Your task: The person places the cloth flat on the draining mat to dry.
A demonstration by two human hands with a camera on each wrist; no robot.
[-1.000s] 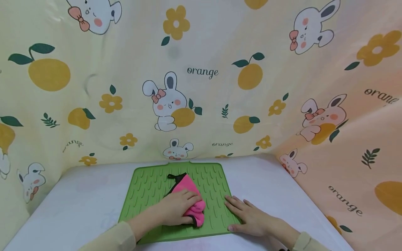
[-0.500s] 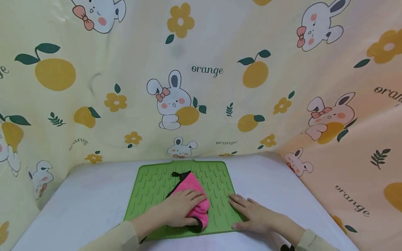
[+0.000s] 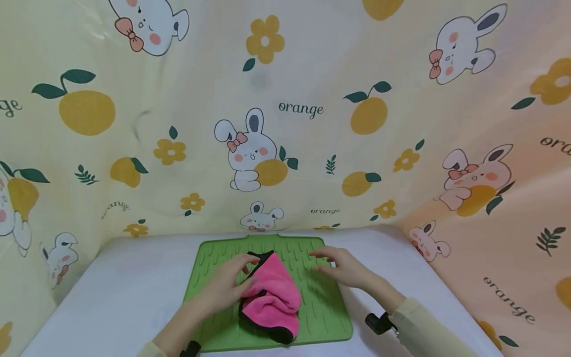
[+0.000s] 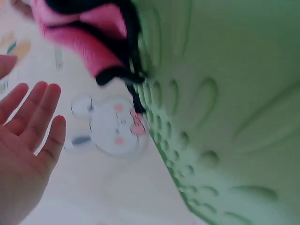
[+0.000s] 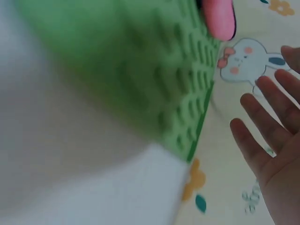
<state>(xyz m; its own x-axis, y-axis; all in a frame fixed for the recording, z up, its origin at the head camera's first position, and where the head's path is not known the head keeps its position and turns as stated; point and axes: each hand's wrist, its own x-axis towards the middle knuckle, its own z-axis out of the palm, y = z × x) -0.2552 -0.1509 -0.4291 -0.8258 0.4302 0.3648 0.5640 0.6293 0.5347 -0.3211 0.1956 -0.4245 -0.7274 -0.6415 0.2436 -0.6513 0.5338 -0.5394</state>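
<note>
A crumpled pink cloth [image 3: 276, 282] with black edging lies on a green ridged mat [image 3: 321, 312]. In the head view my left hand [image 3: 227, 282] is at the cloth's left side, fingers loosely bent; whether it touches the cloth is hard to tell there. The left wrist view shows that hand [image 4: 28, 145] with spread fingers and nothing in them, apart from the cloth [image 4: 89, 47]. Above the mat's right side hovers my right hand [image 3: 345, 267], fingers extended towards the cloth and holding nothing. Its spread fingers also show in the right wrist view, where the mat [image 5: 140, 70] is blurred.
The mat lies on a white tabletop [image 3: 134, 287]. Behind and to the right hangs a cream sheet [image 3: 303, 64] printed with rabbits and oranges. Black wrist straps [image 3: 379, 323] sit by both sleeves.
My left hand has let go of the cloth and drawn back to its left, so more of the cloth shows. My right hand has lifted off the mat's right edge and moved forward over it.
</note>
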